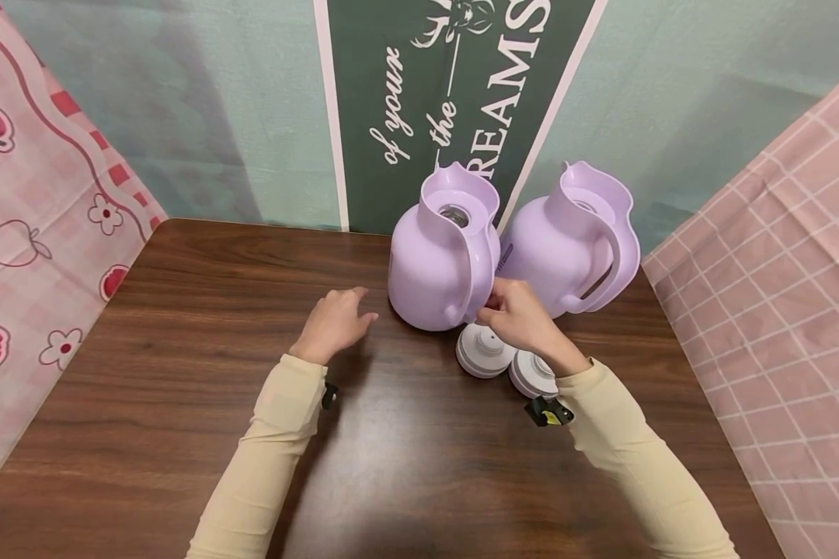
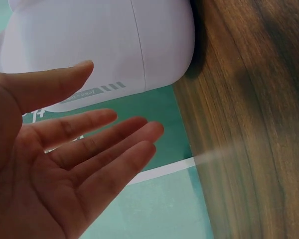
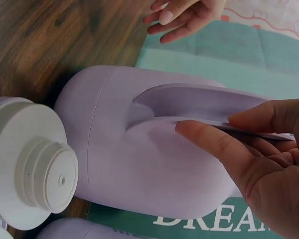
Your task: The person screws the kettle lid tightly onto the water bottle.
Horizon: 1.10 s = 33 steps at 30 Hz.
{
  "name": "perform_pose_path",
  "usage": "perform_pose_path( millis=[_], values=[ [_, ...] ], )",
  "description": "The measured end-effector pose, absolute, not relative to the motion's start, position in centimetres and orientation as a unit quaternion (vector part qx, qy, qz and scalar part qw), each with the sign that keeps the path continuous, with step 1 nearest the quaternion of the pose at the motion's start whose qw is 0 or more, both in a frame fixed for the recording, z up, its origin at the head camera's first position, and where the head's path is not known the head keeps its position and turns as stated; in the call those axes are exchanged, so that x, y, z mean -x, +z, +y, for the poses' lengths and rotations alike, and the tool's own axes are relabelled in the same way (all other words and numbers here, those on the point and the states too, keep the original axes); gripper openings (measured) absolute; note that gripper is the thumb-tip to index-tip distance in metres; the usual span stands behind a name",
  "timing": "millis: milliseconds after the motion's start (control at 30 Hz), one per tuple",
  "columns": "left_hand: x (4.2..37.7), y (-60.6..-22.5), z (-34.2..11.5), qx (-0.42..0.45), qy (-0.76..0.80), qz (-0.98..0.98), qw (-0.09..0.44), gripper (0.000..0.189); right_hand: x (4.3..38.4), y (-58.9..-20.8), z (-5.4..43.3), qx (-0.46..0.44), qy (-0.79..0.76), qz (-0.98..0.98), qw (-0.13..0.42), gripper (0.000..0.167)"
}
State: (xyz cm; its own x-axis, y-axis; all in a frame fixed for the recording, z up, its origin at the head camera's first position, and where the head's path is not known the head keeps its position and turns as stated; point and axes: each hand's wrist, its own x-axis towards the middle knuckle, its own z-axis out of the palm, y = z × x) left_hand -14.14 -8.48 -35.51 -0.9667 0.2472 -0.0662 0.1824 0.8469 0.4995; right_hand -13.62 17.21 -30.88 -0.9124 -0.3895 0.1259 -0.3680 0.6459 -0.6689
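Observation:
A lilac thermos jug (image 1: 422, 268) stands upright on the table, its lidless mouth showing a shiny inside. My right hand (image 1: 520, 314) grips its handle (image 3: 189, 102), thumb on one side and fingers on the other. To the left of this jug, my left hand (image 1: 332, 322) hovers apart from it with fingers loosely spread. The left palm holds nothing in the left wrist view. Just behind my right hand is a second lilac thermos jug (image 1: 545, 244). Below that hand lie two round white lids, one (image 1: 481, 353) beside the other (image 1: 530, 376), threaded stems upward.
The brown wooden table (image 1: 182, 373) meets a green cloth backdrop (image 1: 266, 116) with printed lettering close behind the jugs. Pink patterned cloth (image 1: 56, 233) borders the left side, and pink checked cloth (image 1: 776, 295) the right.

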Motion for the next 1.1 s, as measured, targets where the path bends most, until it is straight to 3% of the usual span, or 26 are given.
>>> perform_pose_path(
  millis=[667, 1100],
  values=[
    [14.1, -35.7, -10.6, -0.1, 0.306, 0.944, 0.08, 0.049, 11.3, -31.0, 14.3, 0.298, -0.367, 0.881, -0.003, 0.012],
    [14.0, -35.7, -11.9, -0.11, 0.325, 0.935, 0.086, 0.058, 9.6, -30.8, 12.5, 0.313, -0.375, 0.872, 0.028, 0.011]
  ],
)
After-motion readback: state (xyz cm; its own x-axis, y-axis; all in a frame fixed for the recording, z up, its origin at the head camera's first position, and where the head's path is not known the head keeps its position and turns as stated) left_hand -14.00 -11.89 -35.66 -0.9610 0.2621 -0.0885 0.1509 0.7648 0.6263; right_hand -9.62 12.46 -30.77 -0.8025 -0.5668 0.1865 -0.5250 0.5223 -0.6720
